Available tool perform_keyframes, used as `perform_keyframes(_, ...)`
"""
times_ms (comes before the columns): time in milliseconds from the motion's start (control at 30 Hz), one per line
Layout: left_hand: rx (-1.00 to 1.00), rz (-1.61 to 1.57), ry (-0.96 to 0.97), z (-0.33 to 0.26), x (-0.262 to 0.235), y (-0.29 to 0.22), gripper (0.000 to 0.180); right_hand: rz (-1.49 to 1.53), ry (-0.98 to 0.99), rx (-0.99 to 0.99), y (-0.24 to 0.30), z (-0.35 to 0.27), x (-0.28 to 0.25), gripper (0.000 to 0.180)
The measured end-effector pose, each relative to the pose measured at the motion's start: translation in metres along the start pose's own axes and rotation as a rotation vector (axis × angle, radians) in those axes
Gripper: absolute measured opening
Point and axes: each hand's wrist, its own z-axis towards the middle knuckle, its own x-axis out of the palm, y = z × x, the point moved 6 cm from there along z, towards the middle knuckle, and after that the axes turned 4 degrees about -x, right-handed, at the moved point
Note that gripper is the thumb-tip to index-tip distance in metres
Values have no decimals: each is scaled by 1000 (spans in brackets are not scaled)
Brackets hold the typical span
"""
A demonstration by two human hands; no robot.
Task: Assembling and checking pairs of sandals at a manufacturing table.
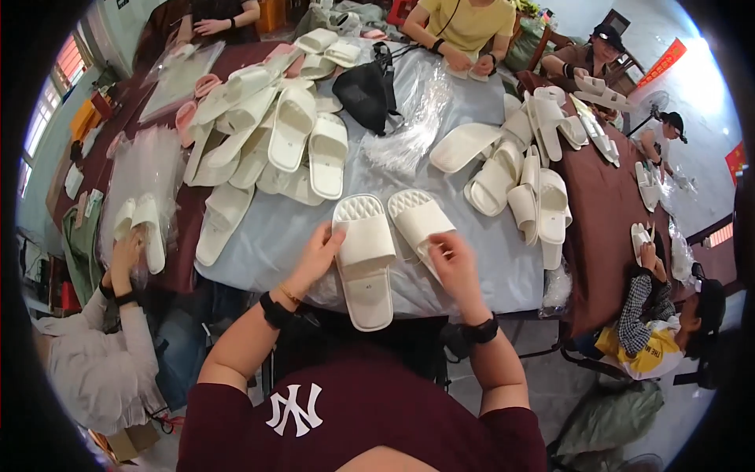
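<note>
In front of me at the table's near edge is a cream slipper (366, 271) with a broad strap and a quilted insole, its end hanging over the edge. My left hand (318, 256) grips its left side, thumb at the strap. To its right a second cream slipper (414, 216) slants on the grey plastic sheet. Over this one's strap is my right hand (454, 266), its fingers curled together in a pinch; whatever lies between them is too small to make out. Part of the second slipper is hidden behind that hand.
A heap of cream slippers (259, 118) rises at the left, and another pile (515, 173) at the right. Beyond lie a black bag (366, 90) and clear plastic bags (413, 130). Co-workers handle slippers around the table, one at the left with a pair (145, 224).
</note>
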Motion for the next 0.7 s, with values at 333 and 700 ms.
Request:
perform_keyframes(333,316,794,-88,-15,10,-24,69,-501,6,-60,-69,28,-7,49)
perform_keyframes(700,381,791,-49,18,25,-25,53,-602,-23,43,-71,-9,-1,18)
